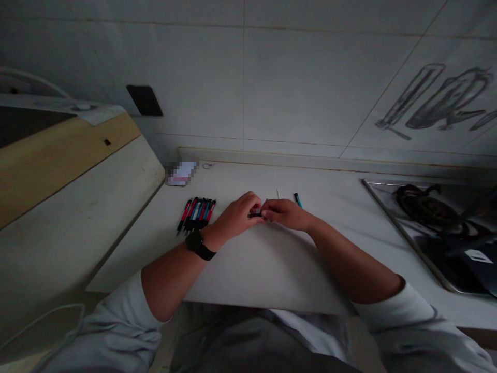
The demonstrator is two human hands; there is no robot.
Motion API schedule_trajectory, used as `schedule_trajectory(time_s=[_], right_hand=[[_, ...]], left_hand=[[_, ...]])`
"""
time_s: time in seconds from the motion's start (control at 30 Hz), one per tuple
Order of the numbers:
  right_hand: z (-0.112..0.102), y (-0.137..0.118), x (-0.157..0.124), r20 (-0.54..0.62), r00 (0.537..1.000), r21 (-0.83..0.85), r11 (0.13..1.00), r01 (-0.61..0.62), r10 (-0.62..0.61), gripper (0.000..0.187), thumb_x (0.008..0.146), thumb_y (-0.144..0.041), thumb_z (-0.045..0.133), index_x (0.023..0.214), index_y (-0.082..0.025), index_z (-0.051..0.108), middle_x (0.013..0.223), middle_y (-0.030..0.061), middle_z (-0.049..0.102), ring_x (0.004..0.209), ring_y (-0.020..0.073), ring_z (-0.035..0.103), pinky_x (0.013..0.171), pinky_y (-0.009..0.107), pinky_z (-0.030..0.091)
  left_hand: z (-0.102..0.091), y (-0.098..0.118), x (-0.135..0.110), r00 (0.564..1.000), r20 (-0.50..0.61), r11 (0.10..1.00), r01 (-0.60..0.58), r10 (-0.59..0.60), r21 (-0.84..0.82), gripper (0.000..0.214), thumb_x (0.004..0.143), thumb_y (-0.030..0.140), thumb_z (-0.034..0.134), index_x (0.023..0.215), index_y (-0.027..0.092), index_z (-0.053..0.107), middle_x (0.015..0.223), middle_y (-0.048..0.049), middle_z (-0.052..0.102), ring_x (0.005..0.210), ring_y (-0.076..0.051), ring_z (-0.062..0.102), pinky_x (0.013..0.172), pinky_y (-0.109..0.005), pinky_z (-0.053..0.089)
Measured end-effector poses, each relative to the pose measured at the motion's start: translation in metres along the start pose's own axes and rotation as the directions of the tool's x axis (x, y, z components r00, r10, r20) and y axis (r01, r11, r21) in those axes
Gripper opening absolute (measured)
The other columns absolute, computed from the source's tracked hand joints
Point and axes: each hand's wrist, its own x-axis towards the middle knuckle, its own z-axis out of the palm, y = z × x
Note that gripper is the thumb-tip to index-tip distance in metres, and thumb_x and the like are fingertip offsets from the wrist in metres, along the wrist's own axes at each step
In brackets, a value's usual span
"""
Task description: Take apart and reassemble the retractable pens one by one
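Over the white counter, my left hand is closed around a short dark pen part. My right hand meets it with thumb and fingers pinched at the part's right end; the fingertips hide exactly what is gripped there. Just beyond the right hand lies a teal and black pen barrel, partly covered by the hand. A thin white stick, perhaps a refill, lies behind the same hand. Left of my left hand, several pens in red, black, blue and white lie side by side.
A gas stove is set into the counter at the right. On the left stands a large pale cabinet or appliance. A blurred packet or card and a small ring-like item lie near the tiled wall.
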Motion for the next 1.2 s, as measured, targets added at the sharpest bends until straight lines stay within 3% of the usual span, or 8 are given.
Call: schedule_trajectory(time_s=[0.13, 0.27, 0.4, 0.5, 0.7, 1.2], right_hand=[[0.012, 0.011, -0.011, -0.071, 0.994, 0.171, 0.983, -0.070, 0.083, 0.024, 0.087, -0.044, 0.064, 0.089, -0.020, 0.065, 0.077, 0.0022, 0.067, 0.072, 0.0158, 0.060, 0.070, 0.028, 0.045], [0.013, 0.022, -0.021, -0.159, 0.974, 0.246, 0.962, -0.119, 0.161, 0.024, 0.085, -0.044, 0.065, 0.087, -0.020, 0.065, 0.076, 0.0024, 0.067, 0.070, 0.0162, 0.060, 0.069, 0.029, 0.045], [0.010, 0.030, -0.025, -0.250, 0.950, 0.215, 0.968, -0.133, 0.186, 0.024, 0.085, -0.044, 0.066, 0.089, -0.021, 0.065, 0.076, 0.0021, 0.066, 0.068, 0.0155, 0.056, 0.065, 0.028, 0.042], [0.012, 0.033, -0.023, -0.255, 0.951, 0.209, 0.970, -0.122, 0.174, 0.025, 0.087, -0.045, 0.065, 0.091, -0.020, 0.065, 0.076, 0.0013, 0.065, 0.066, 0.0148, 0.054, 0.063, 0.028, 0.039], [0.020, 0.028, -0.022, -0.218, 0.971, 0.220, 0.974, -0.051, 0.100, 0.035, 0.099, -0.050, 0.052, 0.088, -0.019, 0.066, 0.077, 0.0029, 0.066, 0.068, 0.0146, 0.057, 0.067, 0.028, 0.044], [0.029, 0.020, -0.021, -0.241, 0.951, 0.316, 0.942, -0.114, 0.196, 0.046, 0.098, -0.062, 0.052, 0.082, -0.021, 0.065, 0.069, 0.0047, 0.069, 0.060, 0.0167, 0.060, 0.061, 0.030, 0.049]], left_hand=[[0.004, 0.000, -0.002, 0.998, 0.010, 0.997, -0.065, 0.065, -0.043, 0.034, 0.085, 0.024, 0.082, 0.104, 0.021, 0.054, 0.103, -0.0021, 0.061, 0.087, -0.015, 0.062, 0.078, -0.028, 0.052], [0.005, -0.005, -0.002, 0.999, 0.006, 0.998, -0.043, 0.043, -0.056, 0.039, 0.089, 0.027, 0.080, 0.119, 0.022, 0.057, 0.110, -0.0045, 0.065, 0.087, -0.015, 0.066, 0.081, -0.030, 0.055], [0.001, -0.006, 0.001, 0.999, 0.031, 0.999, -0.043, 0.043, -0.006, 0.014, 0.097, 0.022, 0.069, 0.110, 0.021, 0.063, 0.103, -0.0032, 0.069, 0.086, -0.015, 0.067, 0.082, -0.031, 0.053], [-0.001, -0.005, 0.002, 0.999, 0.026, 0.999, -0.040, 0.039, 0.037, 0.003, 0.098, 0.020, 0.067, 0.099, 0.020, 0.065, 0.095, -0.0024, 0.071, 0.088, -0.017, 0.066, 0.081, -0.031, 0.051], [-0.002, -0.007, 0.001, 1.000, -0.010, 0.998, -0.003, 0.004, 0.069, 0.003, 0.098, 0.021, 0.066, 0.096, 0.019, 0.065, 0.093, -0.0028, 0.071, 0.086, -0.017, 0.066, 0.079, -0.030, 0.050], [-0.002, -0.002, 0.003, 0.998, 0.058, 0.998, 0.001, -0.005, 0.065, 0.018, 0.104, 0.019, 0.046, 0.090, 0.020, 0.057, 0.089, -0.0041, 0.068, 0.084, -0.018, 0.062, 0.079, -0.031, 0.048]])
